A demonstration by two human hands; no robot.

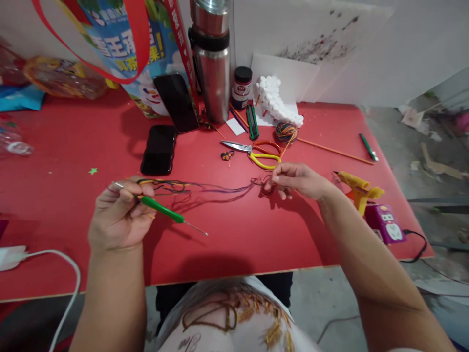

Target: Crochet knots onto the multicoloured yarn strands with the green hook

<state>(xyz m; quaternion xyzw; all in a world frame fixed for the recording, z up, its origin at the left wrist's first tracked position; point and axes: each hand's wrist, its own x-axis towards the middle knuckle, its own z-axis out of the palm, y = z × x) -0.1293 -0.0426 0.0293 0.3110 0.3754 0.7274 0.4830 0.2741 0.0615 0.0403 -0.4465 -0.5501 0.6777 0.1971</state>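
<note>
My left hand (122,210) is closed around a green-handled crochet hook (163,209), whose thin metal tip points right and down. Dark, orange and purple yarn strands (212,188) run from those same fingers across to my right hand (298,181). The fingers of my right hand are pinched on the far end of the strands, where small loops hang. Just beyond that hand lie scissors (252,148) with one red and one yellow handle. A small black-and-orange knotted piece (227,155) rests left of the blades.
A multicoloured yarn ball (286,132), green cutter (252,122), black-lidded jar (242,88) and steel thermos (212,63) stand toward the back. One phone (159,150) lies flat; another (176,102) leans on a bag (120,44). A yellow glue gun (359,188) is at right.
</note>
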